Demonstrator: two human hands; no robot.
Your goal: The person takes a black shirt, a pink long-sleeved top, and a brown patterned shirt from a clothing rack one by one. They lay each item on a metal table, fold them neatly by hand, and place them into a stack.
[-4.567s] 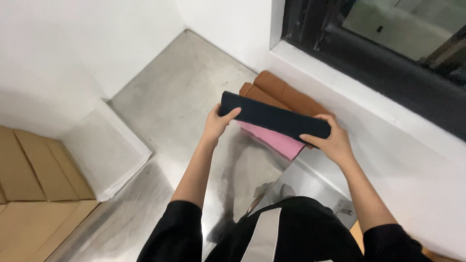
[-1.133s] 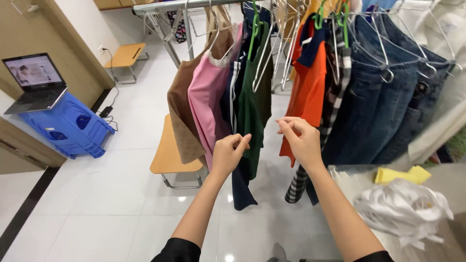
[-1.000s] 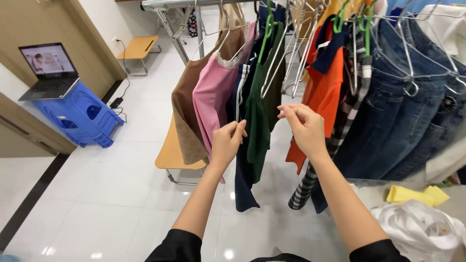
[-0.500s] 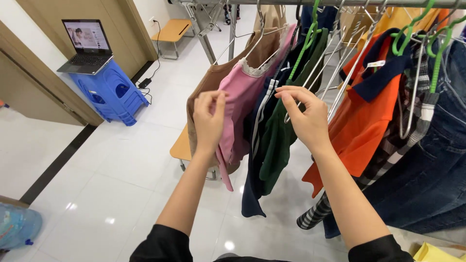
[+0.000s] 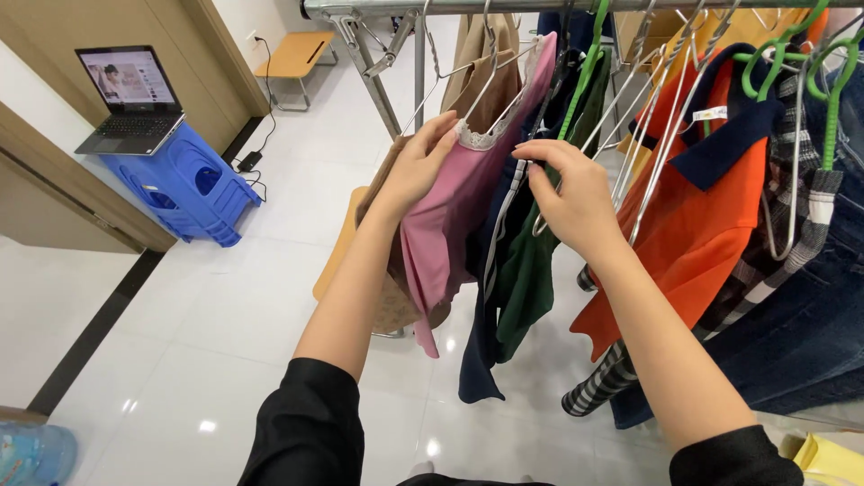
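Several garments hang on wire hangers from a metal clothes rail [image 5: 504,7]. My left hand [image 5: 418,166] presses against the pink top with a lace edge [image 5: 459,207], its fingers closed on the top's left shoulder. My right hand [image 5: 567,193] pinches the wire hanger and strap of the navy garment [image 5: 481,297], which hangs between the pink top and a dark green top [image 5: 531,279]. A brown garment [image 5: 477,63] hangs behind the pink one.
An orange polo shirt with a navy collar [image 5: 711,198], a striped piece [image 5: 603,387] and blue jeans [image 5: 810,333] hang to the right. A laptop [image 5: 126,99] sits on blue plastic stools [image 5: 184,184] at the left. A wooden bench [image 5: 297,54] stands far back on the white tiled floor.
From folding dark cloth at a counter, I have moved to the clothes rail. Both hands rose from the lower fabric to the hangers, and the view drew closer.
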